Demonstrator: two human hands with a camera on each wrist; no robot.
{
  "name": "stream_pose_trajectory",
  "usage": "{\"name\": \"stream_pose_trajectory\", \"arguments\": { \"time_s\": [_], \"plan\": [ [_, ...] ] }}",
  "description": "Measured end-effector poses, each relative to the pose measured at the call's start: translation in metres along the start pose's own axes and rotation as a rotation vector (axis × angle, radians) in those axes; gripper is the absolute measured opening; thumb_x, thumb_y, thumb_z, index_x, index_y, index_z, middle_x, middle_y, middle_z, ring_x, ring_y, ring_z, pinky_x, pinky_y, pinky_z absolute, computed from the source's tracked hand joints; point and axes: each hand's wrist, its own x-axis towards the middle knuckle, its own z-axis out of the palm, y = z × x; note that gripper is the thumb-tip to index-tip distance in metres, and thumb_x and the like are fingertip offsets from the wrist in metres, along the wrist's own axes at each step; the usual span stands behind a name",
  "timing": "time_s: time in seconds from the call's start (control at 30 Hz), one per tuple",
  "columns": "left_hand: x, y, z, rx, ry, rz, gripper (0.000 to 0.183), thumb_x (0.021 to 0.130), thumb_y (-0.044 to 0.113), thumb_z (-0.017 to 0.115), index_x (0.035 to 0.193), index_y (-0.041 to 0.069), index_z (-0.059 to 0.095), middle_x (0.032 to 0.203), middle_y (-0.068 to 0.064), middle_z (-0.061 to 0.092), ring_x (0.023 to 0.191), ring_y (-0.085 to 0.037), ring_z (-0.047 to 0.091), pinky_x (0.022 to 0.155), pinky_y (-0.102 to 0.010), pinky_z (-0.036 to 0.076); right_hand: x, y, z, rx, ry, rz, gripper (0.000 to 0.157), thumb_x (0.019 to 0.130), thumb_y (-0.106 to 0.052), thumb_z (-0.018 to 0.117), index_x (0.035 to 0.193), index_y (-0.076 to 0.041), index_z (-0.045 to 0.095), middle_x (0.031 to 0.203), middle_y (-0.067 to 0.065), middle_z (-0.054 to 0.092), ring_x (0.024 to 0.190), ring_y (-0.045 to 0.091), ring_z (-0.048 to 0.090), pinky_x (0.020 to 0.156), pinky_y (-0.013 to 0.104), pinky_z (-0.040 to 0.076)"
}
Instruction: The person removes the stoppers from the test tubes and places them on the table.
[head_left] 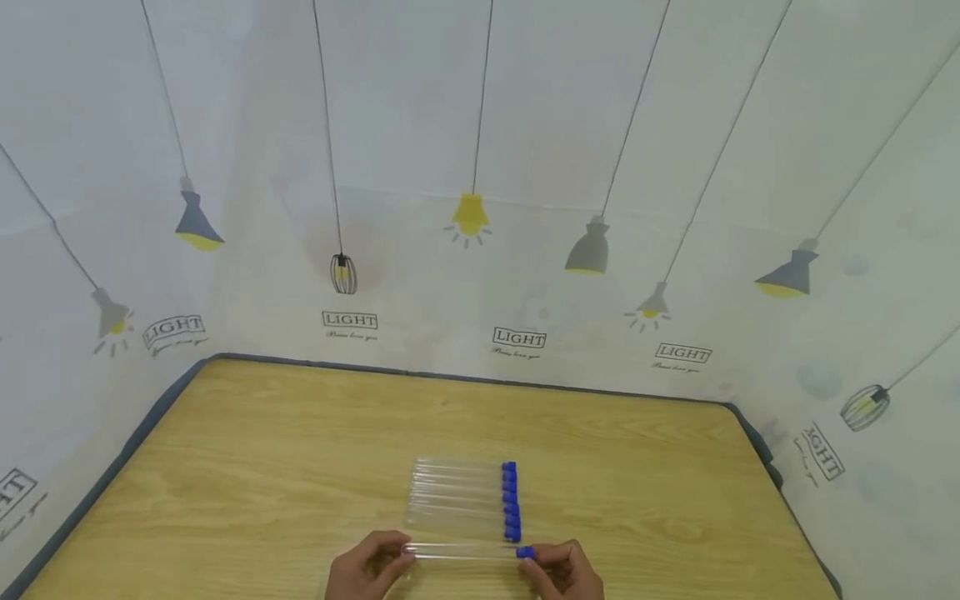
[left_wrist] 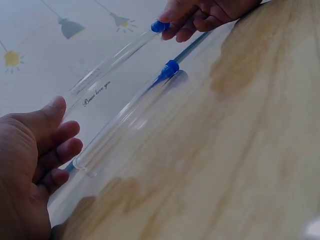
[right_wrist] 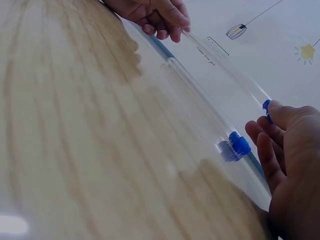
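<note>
A clear test tube (head_left: 461, 551) with a blue cap (head_left: 525, 552) is held level between both hands, above the table. My left hand (head_left: 369, 567) pinches its rounded end between thumb and fingers. At the other end, my right hand (head_left: 564, 570) pinches the blue cap. Just beyond lies a row of several clear capped test tubes (head_left: 456, 493), side by side on the wood, all blue caps (head_left: 511, 502) pointing right. In the left wrist view, the nearest lying tube (left_wrist: 127, 112) shows below the held one.
The wood-grain table (head_left: 637, 492) has a dark edge (head_left: 480, 380) along its back and sides. Behind it stands a pale wall covering (head_left: 420, 125) printed with hanging lamps and the word LIGHT.
</note>
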Motion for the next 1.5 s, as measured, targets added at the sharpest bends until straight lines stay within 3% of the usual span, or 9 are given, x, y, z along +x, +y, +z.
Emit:
{"name": "stream_pose_trajectory", "arguments": {
  "time_s": [0.17,0.33,0.7,0.77,0.87,1.0,1.13,1.3,1.5],
  "plan": [
    [0.002,0.007,-0.001,0.019,-0.019,-0.021,0.026,0.073,-0.004,0.078,0.095,0.006,0.068,0.08,0.004,0.069,0.068,-0.008,0.064,0.055,-0.021,0.052,0.001,0.003,-0.001,-0.011,-0.019,-0.035,0.039,0.08,-0.013,0.078,0.111,0.001,0.058,0.088,0.008,0.069,0.072,0.017,0.067,0.063,0.03,0.056],
    [0.003,0.009,0.0,0.033,-0.031,-0.006,0.029,0.071,-0.003,0.08,0.096,0.006,0.069,0.081,0.005,0.068,0.067,-0.006,0.062,0.055,-0.021,0.052,0.0,0.002,-0.003,-0.127,-0.077,-0.082,0.027,0.081,-0.019,0.078,0.104,-0.006,0.07,0.081,-0.001,0.069,0.069,0.013,0.067,0.062,0.027,0.056],
    [0.003,-0.005,-0.002,-0.03,-0.054,0.218,0.034,0.071,-0.01,0.077,0.101,0.003,0.067,0.082,0.0,0.067,0.067,-0.009,0.064,0.056,-0.019,0.052,-0.002,0.003,-0.008,-0.064,-0.177,-0.063,0.024,0.08,-0.019,0.079,0.099,-0.006,0.071,0.084,-0.001,0.071,0.074,0.015,0.068,0.065,0.029,0.056],
    [0.003,-0.005,-0.003,-0.033,-0.062,0.234,0.033,0.073,-0.01,0.077,0.102,0.002,0.067,0.081,-0.002,0.067,0.068,-0.01,0.064,0.058,-0.019,0.052,-0.002,0.002,-0.008,-0.07,-0.181,-0.066,0.023,0.08,-0.02,0.078,0.098,-0.007,0.071,0.084,-0.001,0.071,0.075,0.015,0.068,0.065,0.028,0.056],
    [0.002,-0.002,-0.003,-0.013,-0.051,0.194,0.026,0.075,-0.003,0.077,0.099,0.003,0.068,0.078,-0.003,0.068,0.066,-0.009,0.064,0.058,-0.018,0.052,-0.002,0.001,-0.009,-0.075,-0.183,-0.064,0.024,0.08,-0.02,0.078,0.098,-0.006,0.071,0.085,-0.002,0.071,0.076,0.015,0.068,0.066,0.028,0.056],
    [0.001,0.005,-0.001,0.016,-0.036,0.077,0.019,0.077,0.009,0.08,0.093,0.004,0.071,0.073,-0.003,0.068,0.063,-0.007,0.063,0.056,-0.017,0.051,-0.001,-0.002,-0.009,-0.091,-0.169,-0.037,0.025,0.08,-0.021,0.079,0.098,-0.005,0.071,0.084,-0.002,0.07,0.076,0.014,0.068,0.066,0.027,0.056],
    [0.001,0.011,-0.001,0.022,-0.034,-0.01,0.02,0.072,0.007,0.082,0.089,0.006,0.072,0.071,-0.002,0.069,0.062,-0.007,0.064,0.056,-0.017,0.051,-0.002,-0.005,-0.009,-0.128,-0.154,-0.011,0.027,0.08,-0.024,0.079,0.098,-0.006,0.071,0.083,-0.002,0.07,0.076,0.012,0.067,0.066,0.025,0.055],
    [0.0,0.01,-0.002,-0.002,-0.029,0.025,0.024,0.069,-0.002,0.083,0.089,0.006,0.072,0.072,-0.003,0.07,0.063,-0.007,0.065,0.056,-0.017,0.052,-0.002,-0.007,-0.009,-0.128,-0.14,0.013,0.028,0.079,-0.025,0.08,0.097,-0.006,0.071,0.084,-0.001,0.07,0.076,0.013,0.067,0.066,0.025,0.055],
    [0.0,0.008,-0.003,-0.009,-0.032,0.064,0.02,0.074,0.005,0.08,0.092,0.003,0.071,0.074,-0.004,0.069,0.064,-0.009,0.065,0.057,-0.019,0.052,-0.001,-0.004,-0.008,-0.114,-0.147,0.018,0.027,0.078,-0.023,0.08,0.097,-0.006,0.072,0.085,-0.002,0.071,0.078,0.013,0.067,0.068,0.025,0.055]
  ]
}}
